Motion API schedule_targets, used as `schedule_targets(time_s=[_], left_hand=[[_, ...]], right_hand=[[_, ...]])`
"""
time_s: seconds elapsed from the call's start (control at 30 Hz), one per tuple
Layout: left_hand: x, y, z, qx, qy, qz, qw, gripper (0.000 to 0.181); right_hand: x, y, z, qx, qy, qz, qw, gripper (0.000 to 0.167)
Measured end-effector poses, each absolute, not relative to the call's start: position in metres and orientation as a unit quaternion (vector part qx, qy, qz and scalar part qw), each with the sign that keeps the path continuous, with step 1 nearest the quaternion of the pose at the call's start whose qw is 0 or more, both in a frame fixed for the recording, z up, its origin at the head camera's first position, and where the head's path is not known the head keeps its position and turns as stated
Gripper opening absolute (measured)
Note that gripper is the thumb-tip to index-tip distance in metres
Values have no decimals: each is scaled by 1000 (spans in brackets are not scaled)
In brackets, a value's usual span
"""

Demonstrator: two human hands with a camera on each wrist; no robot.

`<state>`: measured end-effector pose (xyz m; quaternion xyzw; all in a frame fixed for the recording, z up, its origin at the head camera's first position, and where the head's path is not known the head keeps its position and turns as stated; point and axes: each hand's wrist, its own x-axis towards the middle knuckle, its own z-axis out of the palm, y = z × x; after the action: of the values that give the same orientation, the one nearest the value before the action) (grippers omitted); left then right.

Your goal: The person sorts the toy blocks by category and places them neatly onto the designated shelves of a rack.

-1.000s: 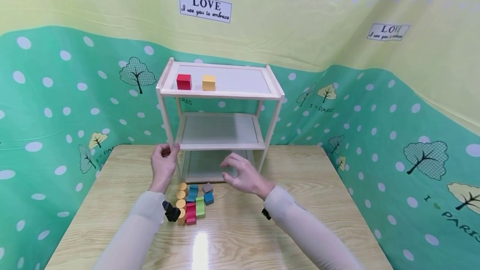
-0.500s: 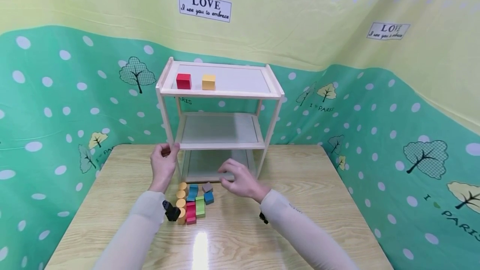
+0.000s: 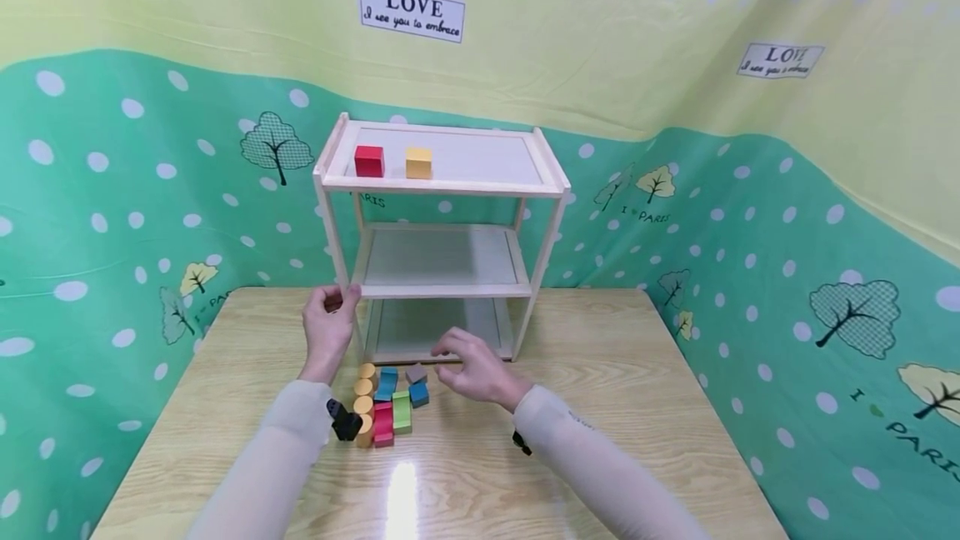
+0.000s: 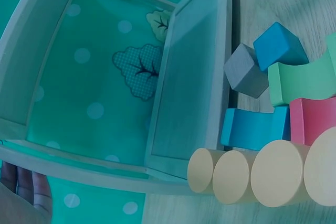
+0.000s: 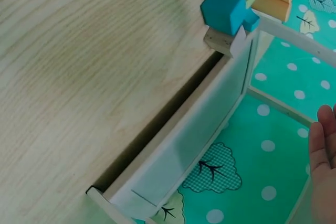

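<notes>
My left hand (image 3: 327,336) grips the front left post of a white three-tier shelf (image 3: 480,155) with thumb and curled fingers; in the left wrist view the fingers (image 4: 24,184) show at the post. My right hand (image 3: 476,369) hovers in front of the lowest tier with loosely bent fingers and nothing in it. Left of it on the table lie a blue cube (image 3: 418,394) and a grey block (image 3: 416,372). Beside these are curved blocks in blue (image 4: 255,128), green (image 3: 402,413) and pinkish red (image 3: 383,425), plus a row of several yellow cylinders (image 3: 363,405).
A red cube (image 3: 369,162) and a yellow cube (image 3: 418,163) sit apart on the top tier's left half. The shelf stands on a wooden table (image 3: 600,407). A green and yellow patterned cloth (image 3: 720,215) hangs behind and along the sides.
My right hand has moved slightly down and left, closer to the grey and blue blocks. My left hand keeps its place on the post, and the blocks have not moved.
</notes>
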<state>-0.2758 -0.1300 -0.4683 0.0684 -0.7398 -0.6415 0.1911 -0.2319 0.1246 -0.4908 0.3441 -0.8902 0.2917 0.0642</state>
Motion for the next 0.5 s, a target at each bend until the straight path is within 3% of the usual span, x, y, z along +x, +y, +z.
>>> schedule_targets(time_s=[0.5], left_hand=[[-276, -129, -467, 76, -738, -644, 185, 47]], right_hand=[[-230, 117, -504, 337, -903, 265, 39, 23]])
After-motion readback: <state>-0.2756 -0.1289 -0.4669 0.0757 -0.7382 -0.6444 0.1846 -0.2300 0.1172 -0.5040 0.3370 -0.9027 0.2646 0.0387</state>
